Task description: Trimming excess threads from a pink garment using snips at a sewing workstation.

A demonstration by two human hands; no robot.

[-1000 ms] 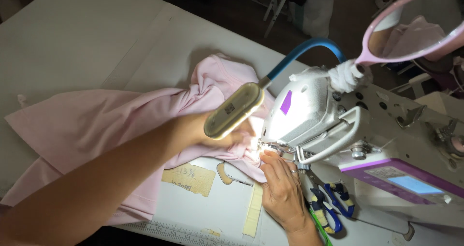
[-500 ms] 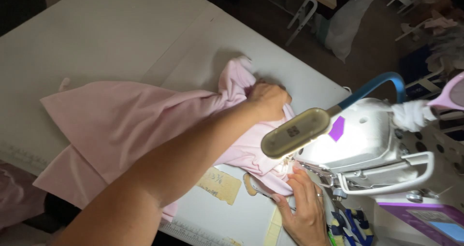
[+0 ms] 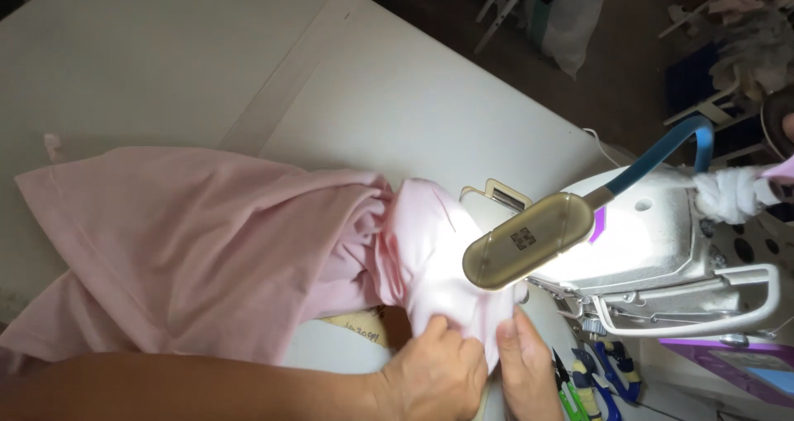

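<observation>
Pink fabric (image 3: pixel 223 247) lies bunched on the white bench (image 3: pixel 397 82), its lit end pinched by both hands: the left hand (image 3: pixel 434 375) and right hand (image 3: pixel 525 371) are clamped on its edge beside the sewing machine (image 3: pixel 662 247), under the lamp (image 3: pixel 529 241). Positioning seems underway; feeding calls for an aligned edge.

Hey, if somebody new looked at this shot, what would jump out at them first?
Probably the pink garment, spread across the white table and bunched up where the lit work lamp shines on it. At the bottom edge, the left hand and right hand pinch the cloth together beside the white sewing machine.
</observation>
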